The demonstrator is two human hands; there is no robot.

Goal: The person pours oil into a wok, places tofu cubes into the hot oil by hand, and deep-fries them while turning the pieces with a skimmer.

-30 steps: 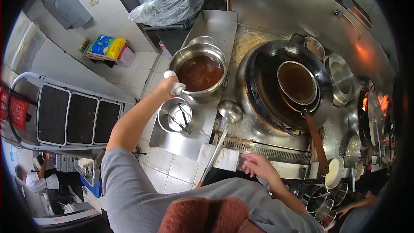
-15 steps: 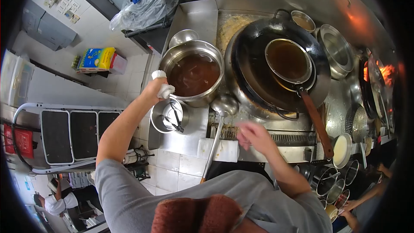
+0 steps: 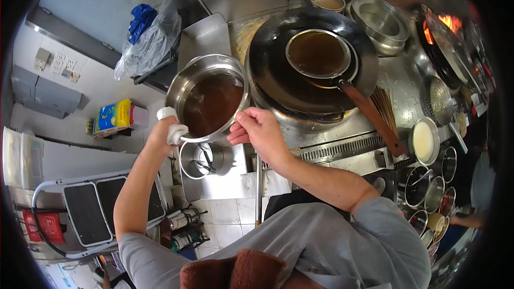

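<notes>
A folded white cloth [image 3: 170,122] is gripped in my left hand [image 3: 159,135], closed against the near left rim of a large steel pot [image 3: 180,83]. Brown liquid [image 3: 212,101] partly fills the pot. My right hand [image 3: 258,132] is at the pot's near right rim, its fingers curled and thumb pressed in; what they hold, if anything, is hidden. Below that hand runs a ladle handle [image 3: 258,198]; the ladle's bowl is out of sight behind the hand. A smaller steel pot [image 3: 187,163] with a dark-handled utensil in it stands below the large one.
Right of the pot sits a big black wok [image 3: 273,37], with a wooden-handled strainer [image 3: 369,115] holding brown liquid. A bowl of pale liquid [image 3: 424,142] and several steel containers [image 3: 420,184] stand to the right. Flames [image 3: 451,23] burn at far right. A step ladder [image 3: 88,214] is at left.
My right hand has moved left from over the stove edge to the large pot's rim, now covering the ladle's bowl. My left hand keeps its cloth-covered grip. The view has shifted right.
</notes>
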